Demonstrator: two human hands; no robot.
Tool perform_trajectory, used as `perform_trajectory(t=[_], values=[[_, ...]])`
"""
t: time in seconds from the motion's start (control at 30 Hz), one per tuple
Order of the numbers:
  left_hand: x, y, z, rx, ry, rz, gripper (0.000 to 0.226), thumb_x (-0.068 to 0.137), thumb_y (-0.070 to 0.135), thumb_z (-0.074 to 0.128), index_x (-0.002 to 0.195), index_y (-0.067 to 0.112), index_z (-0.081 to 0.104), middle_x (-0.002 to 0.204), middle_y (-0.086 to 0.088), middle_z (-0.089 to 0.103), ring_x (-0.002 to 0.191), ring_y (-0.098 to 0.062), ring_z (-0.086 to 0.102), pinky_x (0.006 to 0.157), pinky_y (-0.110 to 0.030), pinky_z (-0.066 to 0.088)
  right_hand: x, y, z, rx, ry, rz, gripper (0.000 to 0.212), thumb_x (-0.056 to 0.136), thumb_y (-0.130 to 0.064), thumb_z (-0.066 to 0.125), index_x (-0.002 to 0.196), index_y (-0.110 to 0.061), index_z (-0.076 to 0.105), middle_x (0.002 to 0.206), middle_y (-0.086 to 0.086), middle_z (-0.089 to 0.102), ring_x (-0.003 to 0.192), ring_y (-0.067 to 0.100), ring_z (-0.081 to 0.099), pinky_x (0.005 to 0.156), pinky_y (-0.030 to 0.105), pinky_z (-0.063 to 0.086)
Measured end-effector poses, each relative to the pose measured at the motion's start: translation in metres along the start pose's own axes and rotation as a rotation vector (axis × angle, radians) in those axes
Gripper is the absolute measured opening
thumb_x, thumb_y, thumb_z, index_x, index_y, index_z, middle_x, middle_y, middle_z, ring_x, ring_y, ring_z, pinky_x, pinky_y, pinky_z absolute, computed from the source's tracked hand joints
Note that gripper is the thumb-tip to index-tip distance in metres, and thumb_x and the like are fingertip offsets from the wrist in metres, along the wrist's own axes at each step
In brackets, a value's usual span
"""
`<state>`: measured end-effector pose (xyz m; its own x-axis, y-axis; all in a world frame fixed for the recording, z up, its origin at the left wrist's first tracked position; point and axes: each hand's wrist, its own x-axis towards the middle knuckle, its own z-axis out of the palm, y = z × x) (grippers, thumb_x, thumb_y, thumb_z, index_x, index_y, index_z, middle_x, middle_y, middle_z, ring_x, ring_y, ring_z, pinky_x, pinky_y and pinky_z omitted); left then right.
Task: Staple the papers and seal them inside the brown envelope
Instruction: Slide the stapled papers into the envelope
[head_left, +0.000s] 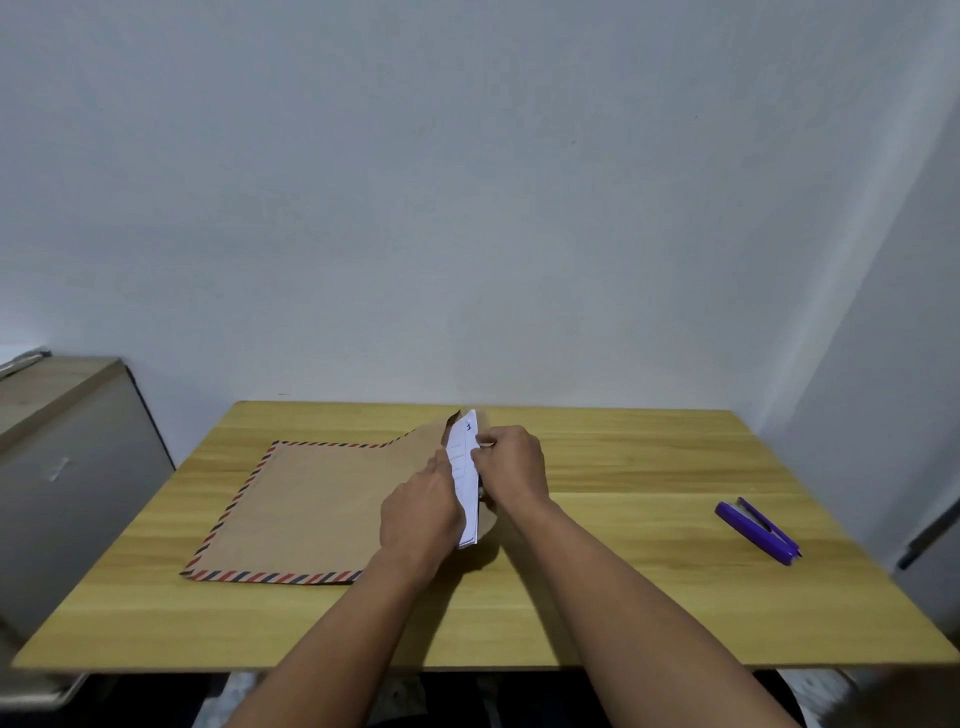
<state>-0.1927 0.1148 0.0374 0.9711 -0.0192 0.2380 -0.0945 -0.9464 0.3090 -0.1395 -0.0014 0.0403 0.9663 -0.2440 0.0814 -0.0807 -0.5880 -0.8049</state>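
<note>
Papers edge-up (long axis away)

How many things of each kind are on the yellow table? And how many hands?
Brown envelope: 1
Bundle of white papers: 1
Purple stapler: 1
Hands: 2, the left hand and the right hand, both holding the papers at the envelope's open end
Total: 5, all over the table
</note>
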Motion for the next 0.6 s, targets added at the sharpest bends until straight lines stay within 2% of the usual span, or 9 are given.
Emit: perform_trajectory(t=[0.07,0.13,0.23,0.27,0.33,0.4,0.5,0.57,0.6], values=[[-0.007,0.007,-0.006,-0.019,0.013,0.028,0.061,0.098,0.015,0.039,0.157,0.017,0.023,0.117,-0.010,0.069,0.094,-0.036,0.064,0.066,-0.033,0.036,0.003,0.001,0.005,0.003,-0.012,0.008,0.034,0.085,-0.002,0.058,0.109,-0.009,0.080,0.104,0.005,0.078,0.079,0.034,0.076,0.072,0.042,0.065],[-0.012,0.010,-0.008,-0.030,0.029,0.034,0.066,0.098,0.015,0.039,0.160,0.021,0.017,0.109,-0.010,0.070,0.081,-0.035,0.058,0.063,-0.033,0.036,0.004,0.000,0.009,0.024,-0.022,0.009,0.025,0.081,0.000,0.057,0.093,-0.005,0.079,0.090,0.008,0.077,0.077,0.037,0.074,0.070,0.046,0.064],[-0.008,0.006,-0.005,-0.032,0.005,0.003,0.065,0.094,0.014,0.041,0.157,0.022,0.027,0.103,-0.008,0.072,0.080,-0.033,0.059,0.062,-0.033,0.036,0.006,-0.003,0.014,0.025,-0.024,0.022,0.019,0.087,-0.001,0.063,0.094,-0.009,0.079,0.096,0.005,0.077,0.086,0.027,0.072,0.079,0.039,0.063],[-0.006,0.004,-0.003,-0.037,0.001,0.004,0.068,0.094,0.015,0.041,0.159,0.023,0.024,0.103,-0.008,0.072,0.082,-0.033,0.061,0.063,-0.033,0.037,0.007,-0.004,0.016,0.018,-0.027,0.031,0.017,0.087,-0.003,0.065,0.092,-0.011,0.078,0.095,0.003,0.076,0.087,0.023,0.070,0.080,0.037,0.061],[-0.004,0.001,0.001,-0.052,0.011,0.019,0.073,0.096,0.018,0.041,0.162,0.027,0.014,0.101,-0.007,0.073,0.083,-0.033,0.064,0.062,-0.034,0.039,0.009,-0.005,0.019,0.016,-0.043,0.047,0.010,0.083,-0.003,0.066,0.080,-0.011,0.072,0.087,0.000,0.074,0.080,0.021,0.068,0.072,0.036,0.058],[-0.001,-0.004,0.004,-0.067,0.029,0.016,0.073,0.096,0.021,0.043,0.163,0.029,0.014,0.100,-0.006,0.073,0.087,-0.033,0.067,0.061,-0.035,0.040,0.009,-0.009,0.021,0.002,-0.101,0.068,0.013,0.074,-0.002,0.065,0.069,-0.011,0.057,0.074,0.001,0.066,0.067,0.023,0.062,0.057,0.033,0.050],[0.004,-0.012,0.005,-0.061,0.027,-0.013,0.081,0.092,0.021,0.048,0.163,0.030,0.011,0.094,-0.005,0.072,0.078,-0.034,0.061,0.059,-0.034,0.035,0.006,-0.016,0.015,0.031,-0.292,0.149,0.025,0.070,0.005,0.059,0.073,-0.016,0.046,0.071,0.014,0.054,0.053,0.033,0.068,0.050,0.036,0.051],[0.003,-0.014,0.005,-0.044,0.011,-0.019,0.087,0.089,0.019,0.051,0.163,0.031,0.008,0.093,-0.006,0.072,0.073,-0.033,0.054,0.059,-0.034,0.035,0.009,-0.016,0.011,0.065,-0.379,0.212,0.025,0.078,0.010,0.058,0.079,-0.012,0.048,0.070,0.017,0.057,0.058,0.041,0.075,0.052,0.039,0.056],[0.003,-0.013,0.005,-0.036,0.005,-0.018,0.088,0.087,0.018,0.053,0.163,0.030,0.011,0.094,-0.007,0.072,0.075,-0.034,0.056,0.059,-0.034,0.035,0.010,-0.016,0.008,0.084,-0.399,0.237,0.023,0.083,0.012,0.058,0.079,-0.010,0.049,0.066,0.018,0.060,0.064,0.043,0.077,0.056,0.042,0.060]])
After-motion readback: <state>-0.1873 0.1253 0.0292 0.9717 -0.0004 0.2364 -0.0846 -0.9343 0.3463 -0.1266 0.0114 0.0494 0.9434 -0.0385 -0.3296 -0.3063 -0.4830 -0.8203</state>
